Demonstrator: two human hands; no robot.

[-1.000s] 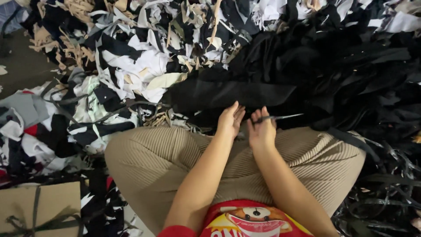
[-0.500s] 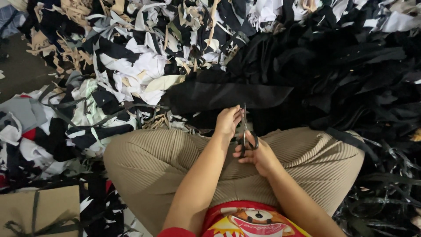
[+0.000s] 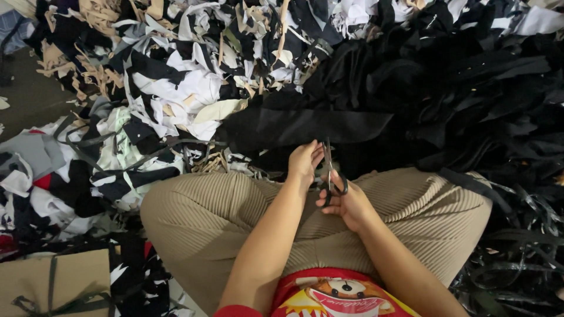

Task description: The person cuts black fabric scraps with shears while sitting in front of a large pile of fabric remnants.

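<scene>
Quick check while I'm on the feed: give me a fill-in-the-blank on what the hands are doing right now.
1. The right hand holds a pair of ____.
2. The left hand grips the edge of a wide strip of ____ fabric.
3. The person sits cross-legged in ribbed ____ trousers.
4. The cardboard lies at the ____ corner of the picture.

Missing words: scissors; black; beige; bottom-left

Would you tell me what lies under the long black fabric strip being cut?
Under the long black fabric strip lie mixed black and white scraps; the floor beneath is covered.

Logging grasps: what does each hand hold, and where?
Right hand holds scissors by the handle loops; left hand grips the black fabric strip at its near edge.
</scene>
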